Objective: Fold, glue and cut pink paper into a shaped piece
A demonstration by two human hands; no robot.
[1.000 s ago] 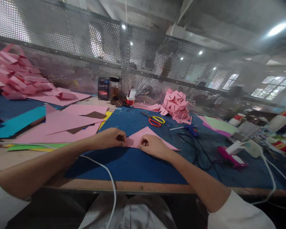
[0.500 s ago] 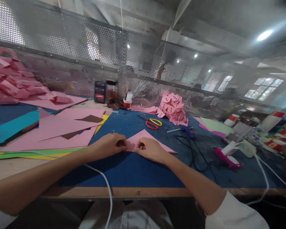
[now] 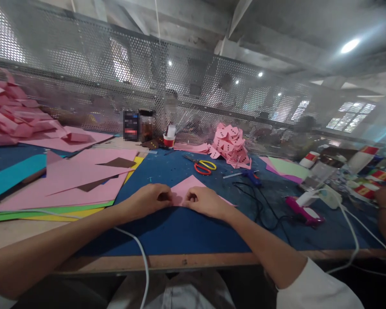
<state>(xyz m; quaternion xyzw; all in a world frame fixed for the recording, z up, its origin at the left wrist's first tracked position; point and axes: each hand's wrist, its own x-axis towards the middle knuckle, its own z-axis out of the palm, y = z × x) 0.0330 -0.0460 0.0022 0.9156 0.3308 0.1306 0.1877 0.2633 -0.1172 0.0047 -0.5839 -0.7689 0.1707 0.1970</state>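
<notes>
Blue table (image 3: pixel 167 236) bears scissors (image 3: pixel 197 162), one o'clock from the paper triangle (image 3: pixel 188 183). Left hand (image 3: pixel 152 197) and right hand (image 3: pixel 206 201) pinch it.

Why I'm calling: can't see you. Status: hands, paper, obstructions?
Left hand, right hand both on triangular pink paper. Paper on blue tabletop. Scissors beyond, not in the way.

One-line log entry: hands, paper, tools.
Pink paper: on blue tabletop; left hand: at paper's left end; right hand: at its near edge; scissors: beyond paper; glue gun: right of scissors
</notes>
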